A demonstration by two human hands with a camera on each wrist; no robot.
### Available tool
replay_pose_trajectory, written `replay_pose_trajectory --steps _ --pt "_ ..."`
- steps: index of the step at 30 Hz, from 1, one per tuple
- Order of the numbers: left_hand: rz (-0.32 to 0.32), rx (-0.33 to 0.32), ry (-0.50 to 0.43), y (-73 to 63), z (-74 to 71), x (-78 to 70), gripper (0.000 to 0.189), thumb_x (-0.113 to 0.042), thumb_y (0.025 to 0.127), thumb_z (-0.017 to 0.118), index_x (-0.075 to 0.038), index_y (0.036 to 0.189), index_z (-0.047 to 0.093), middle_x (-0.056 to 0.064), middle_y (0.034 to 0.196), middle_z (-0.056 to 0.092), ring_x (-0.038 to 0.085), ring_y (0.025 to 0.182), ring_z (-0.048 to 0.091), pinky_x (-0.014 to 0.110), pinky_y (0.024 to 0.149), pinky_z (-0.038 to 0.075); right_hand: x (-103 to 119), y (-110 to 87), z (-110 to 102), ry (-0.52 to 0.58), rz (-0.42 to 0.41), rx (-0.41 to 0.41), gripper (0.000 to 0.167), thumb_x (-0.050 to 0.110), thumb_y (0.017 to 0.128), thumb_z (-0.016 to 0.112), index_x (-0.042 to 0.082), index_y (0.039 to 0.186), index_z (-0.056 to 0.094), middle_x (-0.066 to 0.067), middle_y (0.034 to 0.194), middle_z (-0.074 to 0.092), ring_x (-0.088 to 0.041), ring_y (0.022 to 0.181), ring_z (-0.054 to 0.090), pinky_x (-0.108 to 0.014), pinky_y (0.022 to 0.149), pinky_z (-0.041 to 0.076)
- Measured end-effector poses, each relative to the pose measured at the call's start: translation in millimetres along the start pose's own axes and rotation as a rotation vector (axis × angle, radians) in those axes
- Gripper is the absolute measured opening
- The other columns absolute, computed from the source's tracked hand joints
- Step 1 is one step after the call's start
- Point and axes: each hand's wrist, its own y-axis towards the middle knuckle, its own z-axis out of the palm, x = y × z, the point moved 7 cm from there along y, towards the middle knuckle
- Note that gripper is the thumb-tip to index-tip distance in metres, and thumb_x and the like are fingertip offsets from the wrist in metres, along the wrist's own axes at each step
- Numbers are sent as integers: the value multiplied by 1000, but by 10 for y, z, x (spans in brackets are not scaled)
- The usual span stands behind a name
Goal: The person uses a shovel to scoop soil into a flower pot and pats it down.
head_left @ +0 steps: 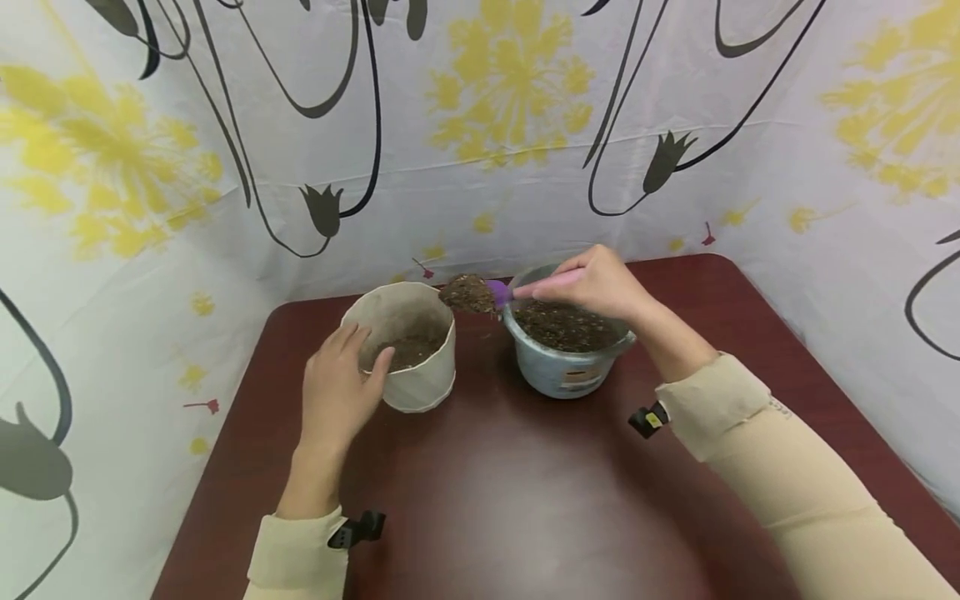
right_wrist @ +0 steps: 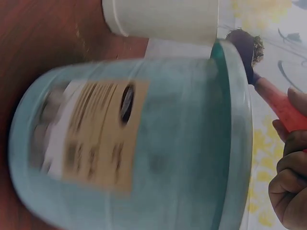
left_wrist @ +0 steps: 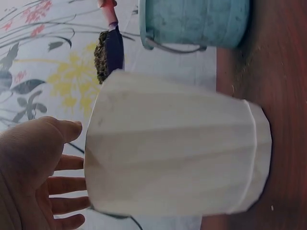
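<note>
My right hand [head_left: 603,283] grips the pink handle of a small garden trowel [head_left: 551,285] with a purple blade. A mound of dark soil [head_left: 467,293] fills the blade, which is held level between the two pots, its tip close by the right rim of the white pot [head_left: 420,390]. Some soil lies low inside that pot. At the white pot's left rim is my left hand [head_left: 337,387], fingers loosely extended and thumb apart from them. Below my right hand stands a blue-grey bucket [right_wrist: 182,143] holding much dark soil [head_left: 570,325].
Both containers stand on a dark red wooden table [head_left: 487,500], near its back edge. A patterned cloth [head_left: 480,192] with yellow and grey flowers hangs behind and at the sides. The bucket has a paper label [right_wrist: 103,134] and a wire handle [left_wrist: 175,49].
</note>
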Motion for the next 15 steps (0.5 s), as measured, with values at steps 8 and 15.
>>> replay_pose_trajectory --steps 8,15 --pt "-60 6 -6 -119 -33 236 50 -34 95 70 7 124 67 28 137 58 43 130 52 62 104 42 363 246 434 -157 -129 -20 27 41 81 86 15 89 84 -1 80 77 -16 66 63 -32 55 48" --pt "-109 14 -50 -197 -47 356 49 -34 96 69 6 124 68 26 136 60 41 131 53 59 107 42 785 126 884 -625 -586 -226 24 26 88 80 14 73 66 -4 62 59 -29 54 61 -44 42 46"
